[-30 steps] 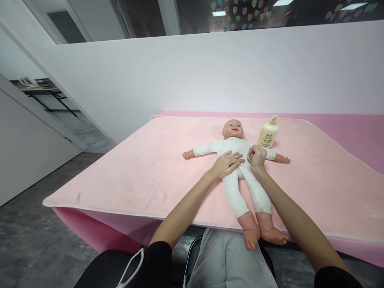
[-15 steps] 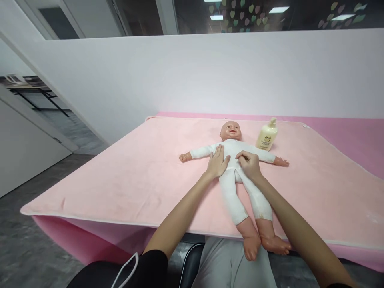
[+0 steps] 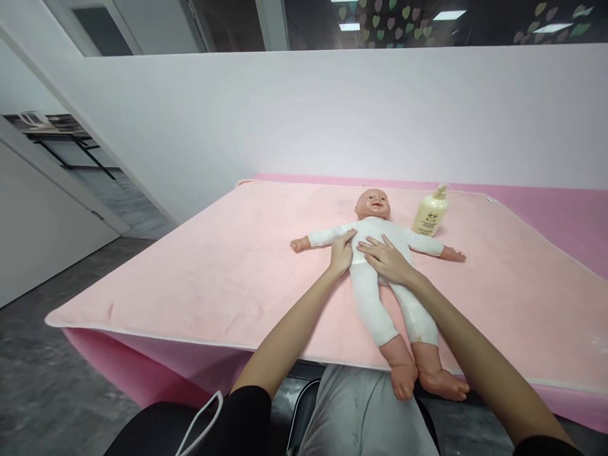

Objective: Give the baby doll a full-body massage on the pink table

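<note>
A baby doll with a white cloth body lies face up on a pink blanket, arms spread and feet over the front edge. My right hand rests on the doll's belly with its fingers spread flat. Against the doll's side, on the left, is my left hand, its fingers bent together at the edge of the torso; whether it grips the cloth is hidden. Beyond the doll's arm on the right stands a pale yellow pump bottle.
A white wall rises behind the table. The blanket hangs over a darker pink cover. A black chair and my legs are below the front edge. At the far left is a door.
My right hand has opened from a closed shape and now lies flat across the belly. My left hand's fingers have gone from flat to bent. The whole view has shifted slightly.
</note>
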The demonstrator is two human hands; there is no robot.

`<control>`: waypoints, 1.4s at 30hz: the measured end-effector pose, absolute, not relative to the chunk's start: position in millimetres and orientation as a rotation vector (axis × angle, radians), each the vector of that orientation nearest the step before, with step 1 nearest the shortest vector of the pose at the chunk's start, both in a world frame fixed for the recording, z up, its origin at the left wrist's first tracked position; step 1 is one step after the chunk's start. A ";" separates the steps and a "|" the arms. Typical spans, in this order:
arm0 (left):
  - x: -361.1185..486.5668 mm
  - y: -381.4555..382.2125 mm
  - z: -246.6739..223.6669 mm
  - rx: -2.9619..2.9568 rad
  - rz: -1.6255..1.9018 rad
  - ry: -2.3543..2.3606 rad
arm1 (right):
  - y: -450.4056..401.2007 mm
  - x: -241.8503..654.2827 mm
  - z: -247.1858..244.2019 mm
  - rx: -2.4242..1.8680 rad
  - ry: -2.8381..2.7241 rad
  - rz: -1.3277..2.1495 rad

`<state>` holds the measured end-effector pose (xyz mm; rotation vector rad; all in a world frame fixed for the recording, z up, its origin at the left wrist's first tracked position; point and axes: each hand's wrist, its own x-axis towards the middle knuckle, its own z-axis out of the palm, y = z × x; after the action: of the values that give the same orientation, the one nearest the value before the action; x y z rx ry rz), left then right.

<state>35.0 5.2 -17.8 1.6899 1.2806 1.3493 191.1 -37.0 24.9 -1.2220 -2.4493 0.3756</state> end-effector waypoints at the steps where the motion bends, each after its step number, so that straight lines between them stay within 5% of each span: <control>1: 34.9 4.6 -17.6 1.701 1.351 1.282 | -37.8 189.9 25.7 -1.272 -2.462 0.335; 18: 29.9 -20.0 4.8 2.167 1.110 1.287 | -12.0 211.4 12.4 -1.831 -1.907 0.336; 26: 55.5 -39.0 16.2 2.354 1.008 0.865 | 1.6 226.4 -5.8 -1.669 -1.770 0.390; 37: 45.4 -21.3 9.8 2.234 0.748 1.286 | -13.6 217.3 4.5 -1.626 -1.775 0.199; 42: 38.9 -7.4 -2.0 2.080 0.881 1.394 | -37.1 203.9 22.6 -1.082 -2.049 0.345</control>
<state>38.9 -7.4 -2.0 2.0803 1.3938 0.8806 203.9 -37.1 22.6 -1.0823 -2.0488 0.3453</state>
